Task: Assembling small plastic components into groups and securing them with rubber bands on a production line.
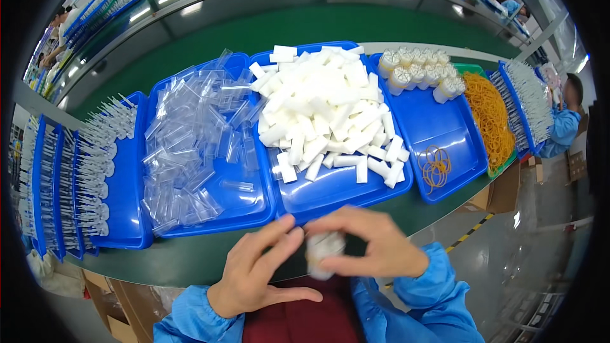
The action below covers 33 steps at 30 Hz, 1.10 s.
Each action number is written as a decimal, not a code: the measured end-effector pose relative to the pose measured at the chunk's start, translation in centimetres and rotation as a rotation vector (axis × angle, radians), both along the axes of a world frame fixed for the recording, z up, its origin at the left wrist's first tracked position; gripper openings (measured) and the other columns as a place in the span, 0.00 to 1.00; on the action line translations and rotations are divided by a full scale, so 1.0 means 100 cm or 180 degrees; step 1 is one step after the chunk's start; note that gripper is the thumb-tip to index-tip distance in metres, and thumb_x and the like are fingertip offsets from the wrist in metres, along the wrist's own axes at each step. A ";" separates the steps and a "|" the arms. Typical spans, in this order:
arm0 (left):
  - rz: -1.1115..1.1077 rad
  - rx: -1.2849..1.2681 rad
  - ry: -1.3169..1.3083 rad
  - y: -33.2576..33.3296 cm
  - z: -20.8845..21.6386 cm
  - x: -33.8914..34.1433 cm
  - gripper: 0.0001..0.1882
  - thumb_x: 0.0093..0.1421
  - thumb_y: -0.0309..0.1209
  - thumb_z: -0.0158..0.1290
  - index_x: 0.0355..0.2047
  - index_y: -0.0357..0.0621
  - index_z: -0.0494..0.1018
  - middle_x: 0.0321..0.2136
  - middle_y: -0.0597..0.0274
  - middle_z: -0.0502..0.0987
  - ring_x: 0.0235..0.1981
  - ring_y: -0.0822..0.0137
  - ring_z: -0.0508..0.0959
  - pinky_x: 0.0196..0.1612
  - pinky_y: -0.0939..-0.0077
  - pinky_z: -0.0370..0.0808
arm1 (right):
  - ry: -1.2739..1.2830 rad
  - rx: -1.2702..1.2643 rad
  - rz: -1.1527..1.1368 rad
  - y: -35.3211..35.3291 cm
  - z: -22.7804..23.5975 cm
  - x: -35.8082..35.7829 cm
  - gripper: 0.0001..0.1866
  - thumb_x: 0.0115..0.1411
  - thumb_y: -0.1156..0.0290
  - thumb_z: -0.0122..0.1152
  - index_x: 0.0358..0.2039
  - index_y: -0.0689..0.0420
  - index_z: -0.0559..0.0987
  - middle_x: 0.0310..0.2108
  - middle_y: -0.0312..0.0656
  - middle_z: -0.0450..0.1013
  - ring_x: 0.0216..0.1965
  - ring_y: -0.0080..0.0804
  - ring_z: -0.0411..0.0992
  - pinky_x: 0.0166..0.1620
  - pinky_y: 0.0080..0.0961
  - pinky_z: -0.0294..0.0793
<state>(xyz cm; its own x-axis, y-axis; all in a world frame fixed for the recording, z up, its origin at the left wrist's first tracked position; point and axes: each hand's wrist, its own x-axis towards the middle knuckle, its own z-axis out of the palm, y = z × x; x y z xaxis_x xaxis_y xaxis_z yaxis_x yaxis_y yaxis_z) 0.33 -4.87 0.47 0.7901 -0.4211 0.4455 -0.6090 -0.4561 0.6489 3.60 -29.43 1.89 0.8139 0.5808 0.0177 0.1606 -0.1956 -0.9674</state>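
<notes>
My right hand (368, 239) is closed around a small whitish, round bundle (325, 255), blurred by motion. It looks like the bundles (419, 68) grouped at the far end of the blue tray on the right. My left hand (262, 270) is beside it with thumb and fingers apart, its fingertips near the bundle and holding nothing. Just beyond both hands, a blue tray (337, 200) carries a heap of white foam-like pieces (324, 111). Left of that, another blue tray (248, 206) holds clear plastic tubes (190, 127).
Loose rubber bands (435, 168) lie in the blue right tray (438, 121). A green tray (505, 168) beside it holds many orange rubber bands (488, 117). Blue trays of thin white-tipped sticks (95, 178) stand at far left, and more (524, 98) at far right. Several people work farther off.
</notes>
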 end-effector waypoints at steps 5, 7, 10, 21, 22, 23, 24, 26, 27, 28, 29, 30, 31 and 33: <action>0.0264 -0.0324 0.0414 0.012 -0.001 -0.003 0.43 0.44 0.35 0.76 0.59 0.35 0.70 0.59 0.44 0.70 0.47 0.55 0.80 0.48 0.66 0.83 | -0.1707 -0.0661 -0.2547 -0.087 0.001 0.072 0.22 0.58 0.74 0.68 0.54 0.59 0.77 0.48 0.44 0.76 0.48 0.33 0.75 0.50 0.30 0.76; 0.0322 -0.0372 0.0398 0.014 -0.004 -0.002 0.39 0.47 0.29 0.74 0.59 0.37 0.71 0.58 0.46 0.70 0.45 0.57 0.81 0.46 0.67 0.83 | -0.1873 -0.1057 -0.3134 -0.127 -0.006 0.108 0.20 0.59 0.73 0.68 0.52 0.59 0.76 0.47 0.44 0.76 0.48 0.34 0.75 0.49 0.31 0.76; 0.0479 -0.0434 0.0339 0.017 -0.003 -0.003 0.34 0.49 0.25 0.72 0.57 0.37 0.73 0.57 0.48 0.71 0.42 0.60 0.81 0.44 0.70 0.83 | -0.2198 -0.1719 -0.3353 -0.174 -0.049 0.153 0.18 0.59 0.71 0.70 0.49 0.59 0.77 0.46 0.43 0.76 0.46 0.37 0.76 0.48 0.31 0.76; 0.2571 0.0241 -0.0262 0.135 -0.002 -0.016 0.11 0.57 0.17 0.61 0.41 0.38 0.80 0.31 0.57 0.78 0.29 0.66 0.77 0.33 0.75 0.75 | -0.2680 -0.2879 -0.2537 -0.199 -0.021 0.143 0.18 0.65 0.72 0.61 0.54 0.60 0.76 0.49 0.45 0.74 0.51 0.41 0.72 0.52 0.31 0.71; 0.2690 0.0547 -0.0389 0.150 0.000 -0.016 0.11 0.55 0.18 0.61 0.39 0.40 0.79 0.32 0.55 0.79 0.31 0.56 0.80 0.32 0.67 0.75 | -0.2270 -0.2626 -0.2456 -0.168 0.001 0.130 0.17 0.65 0.72 0.60 0.54 0.60 0.76 0.48 0.44 0.75 0.49 0.37 0.73 0.49 0.28 0.72; 0.2704 0.0780 -0.0472 0.164 0.001 -0.012 0.10 0.56 0.17 0.60 0.38 0.40 0.79 0.31 0.55 0.78 0.29 0.57 0.78 0.32 0.68 0.74 | -0.1870 -0.2421 -0.2413 -0.137 0.018 0.114 0.17 0.65 0.73 0.60 0.54 0.60 0.76 0.46 0.43 0.75 0.46 0.34 0.74 0.46 0.25 0.73; 0.2683 0.0998 -0.0549 0.176 0.002 -0.005 0.09 0.56 0.17 0.60 0.37 0.39 0.79 0.30 0.55 0.78 0.28 0.59 0.77 0.31 0.69 0.73 | -0.1779 -0.2231 -0.2162 -0.106 0.028 0.101 0.16 0.65 0.75 0.60 0.53 0.60 0.77 0.44 0.41 0.76 0.44 0.31 0.74 0.44 0.23 0.72; 0.2575 0.1626 -0.0783 0.199 0.008 0.014 0.07 0.56 0.19 0.60 0.36 0.39 0.78 0.30 0.54 0.77 0.29 0.53 0.78 0.31 0.65 0.73 | -0.1758 -0.1836 -0.1532 -0.045 0.037 0.082 0.14 0.63 0.78 0.61 0.50 0.61 0.79 0.40 0.41 0.77 0.39 0.29 0.75 0.40 0.23 0.73; 0.2531 0.1921 -0.0827 0.213 0.007 0.025 0.08 0.56 0.21 0.60 0.37 0.40 0.77 0.31 0.55 0.76 0.31 0.52 0.78 0.33 0.63 0.74 | -0.1844 -0.1659 -0.1150 -0.015 0.036 0.075 0.13 0.61 0.79 0.62 0.47 0.61 0.80 0.39 0.43 0.77 0.36 0.32 0.76 0.37 0.25 0.74; 0.2481 0.2230 -0.0900 0.226 0.007 0.039 0.08 0.56 0.23 0.61 0.37 0.40 0.76 0.32 0.55 0.75 0.33 0.51 0.78 0.34 0.61 0.74 | -0.2030 -0.1507 -0.0846 0.012 0.034 0.068 0.12 0.58 0.81 0.65 0.44 0.61 0.81 0.37 0.46 0.78 0.34 0.35 0.77 0.36 0.28 0.75; 0.2503 0.2515 -0.0908 0.236 0.006 0.054 0.09 0.55 0.24 0.62 0.36 0.41 0.76 0.32 0.55 0.74 0.34 0.52 0.78 0.35 0.61 0.75 | -0.2004 -0.1391 -0.0549 0.033 0.027 0.064 0.13 0.55 0.82 0.67 0.42 0.61 0.81 0.35 0.48 0.78 0.35 0.41 0.77 0.37 0.34 0.76; 0.2590 0.2846 -0.0902 0.250 0.009 0.061 0.09 0.54 0.25 0.62 0.35 0.41 0.75 0.33 0.56 0.74 0.35 0.53 0.78 0.36 0.61 0.76 | -0.2583 -0.1238 -0.0125 0.056 0.016 0.068 0.14 0.53 0.81 0.68 0.41 0.59 0.82 0.34 0.45 0.78 0.34 0.42 0.76 0.38 0.37 0.75; 0.2642 0.3140 -0.0902 0.262 0.006 0.071 0.10 0.53 0.27 0.63 0.34 0.42 0.74 0.34 0.56 0.73 0.37 0.54 0.78 0.37 0.61 0.77 | -0.2659 -0.1337 0.0038 0.079 0.010 0.064 0.14 0.52 0.78 0.68 0.41 0.57 0.82 0.33 0.41 0.77 0.33 0.42 0.74 0.38 0.38 0.73; 0.2663 0.3334 -0.0864 0.278 -0.002 0.092 0.10 0.52 0.27 0.63 0.33 0.42 0.73 0.35 0.56 0.73 0.38 0.55 0.78 0.38 0.61 0.77 | -0.3030 -0.1437 0.0129 0.113 -0.001 0.061 0.13 0.54 0.73 0.68 0.41 0.56 0.81 0.32 0.38 0.76 0.36 0.37 0.72 0.39 0.33 0.70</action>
<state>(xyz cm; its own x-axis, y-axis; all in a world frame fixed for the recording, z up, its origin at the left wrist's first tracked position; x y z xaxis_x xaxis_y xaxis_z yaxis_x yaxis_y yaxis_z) 9.52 22.94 0.30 0.9126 -0.0980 0.3970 0.0371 -0.9470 -0.3192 9.73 -18.09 1.77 0.5576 0.7193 0.4145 0.8301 -0.4836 -0.2775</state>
